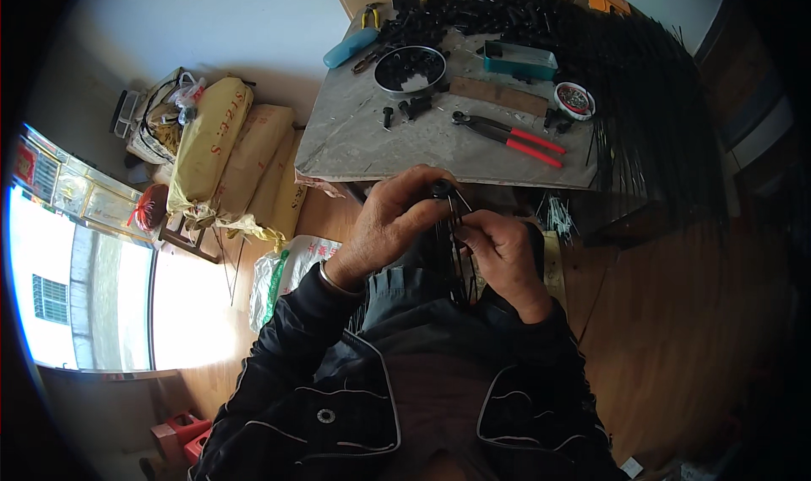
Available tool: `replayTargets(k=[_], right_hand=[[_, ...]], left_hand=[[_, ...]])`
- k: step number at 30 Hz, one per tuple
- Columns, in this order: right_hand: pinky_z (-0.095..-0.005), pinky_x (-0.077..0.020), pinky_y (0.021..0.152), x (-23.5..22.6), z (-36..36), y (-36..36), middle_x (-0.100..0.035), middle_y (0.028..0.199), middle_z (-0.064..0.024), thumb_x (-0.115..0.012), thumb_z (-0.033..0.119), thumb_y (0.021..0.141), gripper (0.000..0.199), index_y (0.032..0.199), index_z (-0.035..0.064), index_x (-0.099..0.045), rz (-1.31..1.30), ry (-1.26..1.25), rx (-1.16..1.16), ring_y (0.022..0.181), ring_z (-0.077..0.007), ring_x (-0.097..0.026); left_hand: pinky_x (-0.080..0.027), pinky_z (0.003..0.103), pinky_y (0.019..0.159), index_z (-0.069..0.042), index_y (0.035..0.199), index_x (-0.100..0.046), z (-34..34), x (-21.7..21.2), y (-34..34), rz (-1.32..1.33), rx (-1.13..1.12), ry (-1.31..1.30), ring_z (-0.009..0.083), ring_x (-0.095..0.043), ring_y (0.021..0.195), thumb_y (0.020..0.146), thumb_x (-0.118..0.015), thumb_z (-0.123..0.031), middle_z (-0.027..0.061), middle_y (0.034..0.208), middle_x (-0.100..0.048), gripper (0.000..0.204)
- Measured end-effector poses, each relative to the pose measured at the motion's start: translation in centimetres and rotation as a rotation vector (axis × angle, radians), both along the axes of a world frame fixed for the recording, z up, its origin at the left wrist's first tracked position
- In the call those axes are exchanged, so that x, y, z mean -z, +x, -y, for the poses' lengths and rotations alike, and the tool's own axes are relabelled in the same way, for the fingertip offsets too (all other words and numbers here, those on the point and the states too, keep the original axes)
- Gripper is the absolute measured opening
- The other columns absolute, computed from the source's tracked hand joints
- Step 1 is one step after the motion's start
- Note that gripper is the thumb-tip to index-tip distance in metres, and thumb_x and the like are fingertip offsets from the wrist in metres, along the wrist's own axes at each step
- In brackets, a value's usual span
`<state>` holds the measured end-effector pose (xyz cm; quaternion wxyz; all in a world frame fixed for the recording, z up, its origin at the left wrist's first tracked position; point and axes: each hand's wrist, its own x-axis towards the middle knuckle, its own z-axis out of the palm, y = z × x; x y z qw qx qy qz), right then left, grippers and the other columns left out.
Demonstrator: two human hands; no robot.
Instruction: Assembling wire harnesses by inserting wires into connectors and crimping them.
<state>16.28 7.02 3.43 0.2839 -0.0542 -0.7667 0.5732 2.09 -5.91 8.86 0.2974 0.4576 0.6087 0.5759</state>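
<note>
My left hand (382,223) is closed around a small black round piece (440,189) with a hole in its top, held up over my lap just in front of the table edge. Several thin dark rods (457,266) hang from that piece down between my knees. Beside it, my right hand (505,257) pinches one of these rods between thumb and fingers. The exact grip points are partly hidden by my fingers. On the table ahead lie pincers (515,136) with red handles, their jaws pointing left.
The grey table (355,139) bears a metal bowl (442,82) of black parts, a teal tray (519,69), a flat brown strip (498,95) and a white tub (585,117). Black parts (507,15) are heaped behind. Long dark rods (659,126) hang off the right side. Yellow sacks (211,143) stand left.
</note>
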Motion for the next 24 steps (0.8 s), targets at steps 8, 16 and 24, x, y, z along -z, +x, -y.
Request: replayTargets(k=[8,16,24], right_hand=[[-0.0238,-0.0461,0.056,-0.6,-0.4,0.3,-0.063,0.07,-0.0044,-0.064,0.005,0.089,0.007,0.091,-0.0016,-0.064,0.088,-0.059,-0.1,0.062,-0.009,-0.06],[-0.0247,-0.0466,0.055,-0.2,0.3,0.0,-0.063,0.069,-0.0058,-0.063,0.004,0.088,0.006,0.089,-0.0018,-0.064,0.042,0.007,-0.044,0.06,-0.011,-0.061],[-0.0246,-0.0482,0.061,-1.5,0.2,0.4,-0.063,0.071,-0.006,-0.066,0.009,0.088,0.012,0.088,-0.0018,-0.063,0.091,0.044,0.099,0.067,-0.0114,-0.062]], left_hand=[[-0.043,0.025,0.079,0.0,0.104,-0.055,-0.2,-0.5,0.0,-0.102,0.05,0.003,0.0102,-0.052,0.087,0.09,-0.055,-0.008,0.0027,0.092,-0.055,0.016],[-0.045,0.03,0.073,-0.001,0.096,-0.053,-0.7,-0.2,0.1,-0.184,0.054,0.017,0.0187,-0.056,0.079,0.086,-0.052,-0.011,0.0096,0.084,-0.056,0.014],[-0.045,0.027,0.073,-0.002,0.096,-0.05,-1.0,1.6,0.8,0.111,-0.015,0.13,0.0136,-0.055,0.077,0.089,-0.048,-0.009,0.0063,0.084,-0.058,0.011]])
